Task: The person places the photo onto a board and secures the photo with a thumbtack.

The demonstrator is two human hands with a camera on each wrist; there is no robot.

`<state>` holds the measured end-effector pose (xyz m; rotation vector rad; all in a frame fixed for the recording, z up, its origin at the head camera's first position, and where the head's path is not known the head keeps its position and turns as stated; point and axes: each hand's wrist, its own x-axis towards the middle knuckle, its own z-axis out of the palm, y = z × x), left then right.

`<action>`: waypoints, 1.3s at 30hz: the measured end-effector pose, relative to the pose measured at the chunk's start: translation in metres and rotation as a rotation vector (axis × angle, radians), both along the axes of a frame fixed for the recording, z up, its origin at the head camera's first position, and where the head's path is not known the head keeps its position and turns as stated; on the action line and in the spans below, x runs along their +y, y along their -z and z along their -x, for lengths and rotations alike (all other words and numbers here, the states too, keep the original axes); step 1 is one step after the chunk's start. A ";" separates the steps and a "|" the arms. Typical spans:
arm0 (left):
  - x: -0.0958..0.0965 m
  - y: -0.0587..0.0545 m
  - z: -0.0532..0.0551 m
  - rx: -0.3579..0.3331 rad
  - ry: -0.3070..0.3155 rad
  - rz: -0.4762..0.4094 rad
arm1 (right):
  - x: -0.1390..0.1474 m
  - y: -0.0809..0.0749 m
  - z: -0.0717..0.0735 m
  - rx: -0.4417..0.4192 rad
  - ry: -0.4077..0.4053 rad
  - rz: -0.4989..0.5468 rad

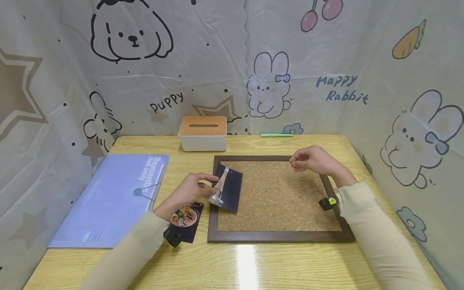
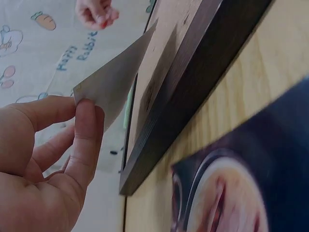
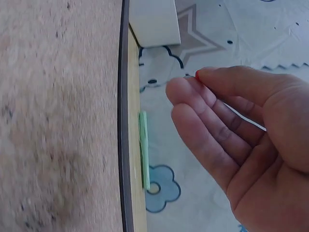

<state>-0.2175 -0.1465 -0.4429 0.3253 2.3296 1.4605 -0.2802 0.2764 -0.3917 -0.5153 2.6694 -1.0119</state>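
Light is reflected as a bright strip on the near part of the wooden desk (image 1: 203, 266). At the left, a pale blue folder (image 1: 112, 201) with a string fastener is laid flat, its near edge set close to the desk's front. Between it and the cork board (image 1: 282, 237), a food photo (image 1: 187, 233) is left lying face up, partly covered from above by the left arm. The board is laid flat and is bordered by a dark brown frame.

Above the board's left end, a dark tower photo (image 1: 233, 191) is held tilted, its left edge pinched between thumb and fingers of the left hand (image 1: 190, 189); whether the cork is touched by it cannot be told. Over the far right part of the board, a small red object (image 3: 197, 74), mostly hidden, is pinched at the fingertips of the right hand (image 1: 313, 161).

Beyond the board, a white tissue box (image 1: 203, 143) with a wooden lid is placed left of a green pen (image 1: 277, 135). Behind everything, a curtain (image 1: 214, 52) printed with cartoon animals is hung.
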 end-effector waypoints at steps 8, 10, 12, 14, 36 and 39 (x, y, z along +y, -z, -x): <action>0.021 0.007 -0.003 0.025 0.022 0.009 | -0.018 0.004 0.004 0.020 -0.046 0.012; 0.025 0.010 -0.003 0.032 0.022 0.019 | -0.022 0.005 0.004 0.021 -0.059 0.022; 0.029 0.011 -0.003 0.041 0.021 0.030 | -0.026 0.006 0.005 0.007 -0.062 0.032; 0.033 0.012 -0.004 0.059 0.019 0.050 | -0.030 0.008 0.006 -0.007 -0.071 0.039; 0.057 0.017 -0.005 0.156 0.040 0.251 | -0.098 0.040 0.021 -0.192 -0.071 0.054; 0.059 0.016 -0.004 0.181 0.045 0.273 | -0.109 0.047 0.024 -0.235 -0.072 0.074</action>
